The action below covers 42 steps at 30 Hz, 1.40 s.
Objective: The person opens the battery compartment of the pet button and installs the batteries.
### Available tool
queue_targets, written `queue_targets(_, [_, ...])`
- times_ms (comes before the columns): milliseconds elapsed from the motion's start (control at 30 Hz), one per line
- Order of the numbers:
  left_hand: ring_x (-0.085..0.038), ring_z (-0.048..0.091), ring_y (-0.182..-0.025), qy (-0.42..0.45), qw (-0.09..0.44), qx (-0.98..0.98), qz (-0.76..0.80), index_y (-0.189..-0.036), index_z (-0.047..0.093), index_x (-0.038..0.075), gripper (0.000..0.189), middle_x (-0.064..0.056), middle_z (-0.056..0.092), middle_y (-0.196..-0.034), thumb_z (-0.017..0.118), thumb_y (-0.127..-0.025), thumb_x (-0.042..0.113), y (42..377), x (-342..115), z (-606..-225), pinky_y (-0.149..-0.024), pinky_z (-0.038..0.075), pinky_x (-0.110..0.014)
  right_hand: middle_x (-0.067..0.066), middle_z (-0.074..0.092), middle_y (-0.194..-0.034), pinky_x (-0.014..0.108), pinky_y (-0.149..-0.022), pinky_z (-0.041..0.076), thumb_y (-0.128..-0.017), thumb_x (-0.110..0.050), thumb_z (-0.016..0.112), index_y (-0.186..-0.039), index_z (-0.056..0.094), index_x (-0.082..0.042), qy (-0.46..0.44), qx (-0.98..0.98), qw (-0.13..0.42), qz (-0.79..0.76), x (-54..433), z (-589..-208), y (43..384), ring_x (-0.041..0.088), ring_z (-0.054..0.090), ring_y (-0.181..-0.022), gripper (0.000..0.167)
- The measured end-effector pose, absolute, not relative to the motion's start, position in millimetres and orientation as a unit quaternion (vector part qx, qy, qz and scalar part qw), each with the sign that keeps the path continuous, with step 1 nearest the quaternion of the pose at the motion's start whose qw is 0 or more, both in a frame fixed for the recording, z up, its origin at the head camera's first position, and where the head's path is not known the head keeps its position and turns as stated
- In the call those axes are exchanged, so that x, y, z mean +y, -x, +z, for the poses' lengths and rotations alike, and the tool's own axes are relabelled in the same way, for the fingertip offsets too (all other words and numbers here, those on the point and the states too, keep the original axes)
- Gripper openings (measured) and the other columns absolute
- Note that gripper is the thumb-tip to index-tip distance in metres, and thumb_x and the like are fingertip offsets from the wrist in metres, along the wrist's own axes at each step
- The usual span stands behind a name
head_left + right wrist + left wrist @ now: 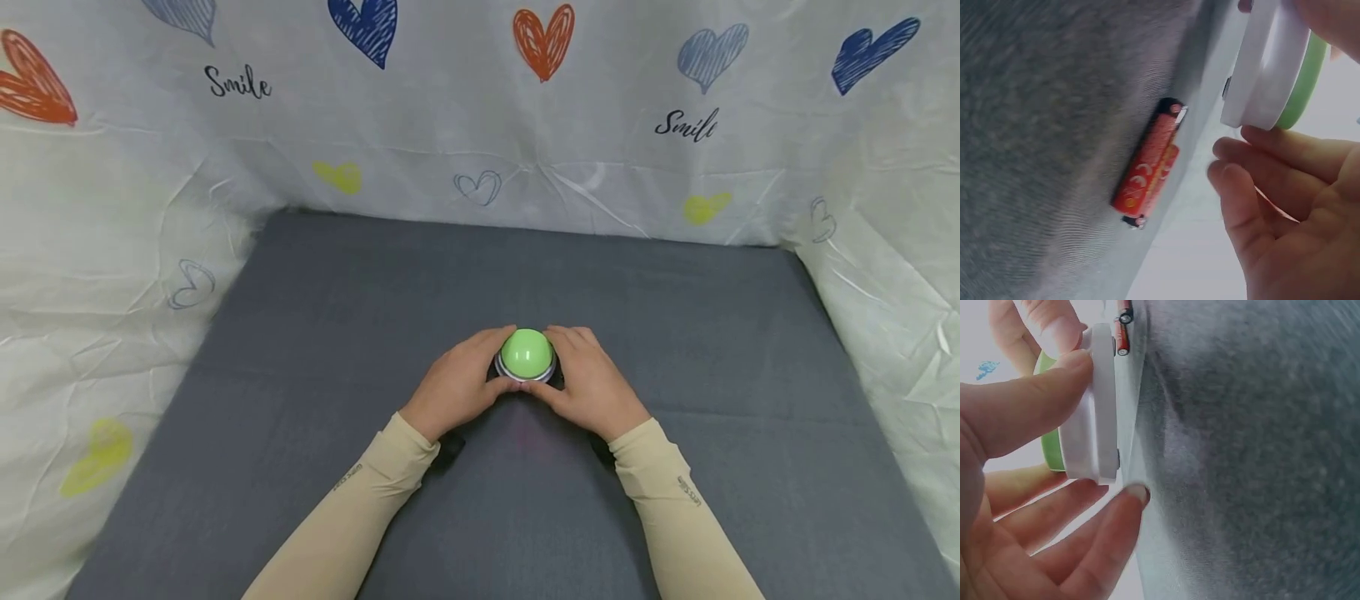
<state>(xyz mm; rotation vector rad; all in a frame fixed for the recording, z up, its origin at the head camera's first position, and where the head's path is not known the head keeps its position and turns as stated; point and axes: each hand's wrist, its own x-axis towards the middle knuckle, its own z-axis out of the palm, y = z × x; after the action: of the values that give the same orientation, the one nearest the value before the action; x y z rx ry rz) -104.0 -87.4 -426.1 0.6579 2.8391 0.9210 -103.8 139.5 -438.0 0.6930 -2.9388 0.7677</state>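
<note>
Between the two hands is a round push button [527, 353] with a glossy green dome and a pale ring. In the left wrist view its white base [1088, 412] stands edge-on, raised off the grey cloth, with small dark feet beneath. My left hand [459, 382] grips its left side, thumb [1054, 394] on the near rim and fingers around the far side. Gripping the right side is my right hand [594, 385], whose thumb meets the left one at the front. Red batteries [1149, 164] lie on the cloth beneath; in the head view they are hidden.
A dark grey cloth [390, 283] covers the table. White fabric [592, 125] printed with hearts and the word "Smile" hangs at the back and both sides. Long beige sleeves [352, 517] cover both forearms.
</note>
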Motion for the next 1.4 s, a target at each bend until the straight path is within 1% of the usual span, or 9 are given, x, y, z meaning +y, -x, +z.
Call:
queue_targets(167, [-0.029,0.06,-0.144,-0.21,0.05,0.916,0.338,-0.161,0.05,0.01,0.077,-0.012,0.058,-0.159,0.086,-0.095,0.027,104.2,-87.6,-424.8,-0.117,0.051,-0.048,0.016,0.067,-0.143,0.05,-0.106,0.055,-0.093,-0.041,0.087,-0.146,0.059,-0.003,-0.199,-0.942,-0.005,0.272,138.9,-431.3,100.2,0.034,0.065,-0.126,0.071])
queue_targets(300, [-0.022,0.072,-0.112,-0.199,0.059,0.904,0.375,-0.16,0.052,0.014,0.077,-0.01,0.06,-0.156,0.089,-0.092,0.023,104.0,-88.4,-424.9,-0.102,0.058,-0.044,0.015,0.069,-0.139,0.049,-0.101,0.058,-0.091,-0.035,0.09,-0.147,0.059,-0.003,-0.182,-0.936,-0.02,0.3,139.2,-429.3,99.2,0.03,0.069,-0.119,0.072])
queue_targets(400, [-0.013,0.067,-0.087,-0.189,0.07,0.901,0.384,-0.161,0.051,0.015,0.081,-0.01,0.062,-0.152,0.09,-0.091,0.023,103.2,-88.5,-424.6,-0.092,0.059,-0.039,0.012,0.07,-0.134,0.044,-0.093,0.059,-0.089,-0.034,0.092,-0.146,0.06,-0.005,-0.175,-0.931,-0.026,0.318,139.3,-428.2,98.6,0.025,0.07,-0.107,0.071])
queue_targets(467, [-0.01,0.066,-0.084,-0.179,0.079,0.902,0.385,-0.162,0.048,0.015,0.085,-0.01,0.063,-0.15,0.091,-0.089,0.022,102.5,-88.4,-424.4,-0.089,0.059,-0.038,0.01,0.069,-0.132,0.04,-0.089,0.058,-0.087,-0.034,0.093,-0.145,0.061,-0.007,-0.173,-0.929,-0.027,0.325,138.9,-427.9,98.6,0.022,0.068,-0.1,0.071])
queue_targets(700, [-0.011,0.067,-0.087,-0.148,0.101,0.903,0.391,-0.167,0.04,0.015,0.095,-0.015,0.055,-0.15,0.093,-0.088,0.017,102.2,-87.1,-426.2,-0.083,0.06,-0.032,0.005,0.068,-0.12,0.03,-0.074,0.053,-0.085,-0.032,0.096,-0.144,0.063,-0.013,-0.183,-0.924,-0.009,0.336,138.3,-427.7,97.8,0.013,0.059,-0.08,0.07])
queue_targets(800, [-0.01,0.067,-0.087,-0.139,0.107,0.898,0.403,-0.168,0.038,0.015,0.097,-0.014,0.051,-0.15,0.093,-0.088,0.016,103.4,-86.9,-426.4,-0.083,0.06,-0.031,0.006,0.067,-0.122,0.028,-0.072,0.054,-0.084,-0.025,0.096,-0.146,0.061,-0.014,-0.183,-0.919,-0.01,0.35,138.8,-428.0,97.4,0.01,0.059,-0.076,0.072])
queue_targets(1000, [-0.014,0.065,-0.091,-0.135,0.111,0.89,0.421,-0.167,0.039,0.015,0.094,-0.013,0.049,-0.142,0.091,-0.088,0.012,103.5,-87.3,-423.0,-0.084,0.06,-0.031,0.009,0.061,-0.13,0.027,-0.076,0.061,-0.086,-0.012,0.093,-0.151,0.054,-0.014,-0.169,-0.904,-0.033,0.391,138.1,-428.7,97.1,0.01,0.067,-0.084,0.076])
queue_targets(1233, [-0.019,0.063,-0.101,-0.144,0.096,0.89,0.421,-0.165,0.042,0.018,0.083,-0.012,0.047,-0.141,0.086,-0.095,0.015,102.9,-89.6,-420.0,-0.09,0.059,-0.034,0.008,0.059,-0.136,0.027,-0.081,0.064,-0.09,-0.018,0.091,-0.154,0.047,-0.016,-0.162,-0.883,-0.046,0.439,139.0,-428.4,96.4,0.015,0.073,-0.093,0.078])
queue_targets(1400, [-0.022,0.066,-0.109,-0.14,0.095,0.887,0.43,-0.155,0.049,0.015,0.068,-0.011,0.048,-0.143,0.084,-0.097,0.023,102.1,-89.7,-418.7,-0.097,0.06,-0.039,0.007,0.062,-0.133,0.032,-0.085,0.065,-0.096,-0.023,0.085,-0.145,0.051,-0.017,-0.169,-0.879,-0.048,0.443,139.0,-427.5,97.0,0.018,0.076,-0.098,0.059])
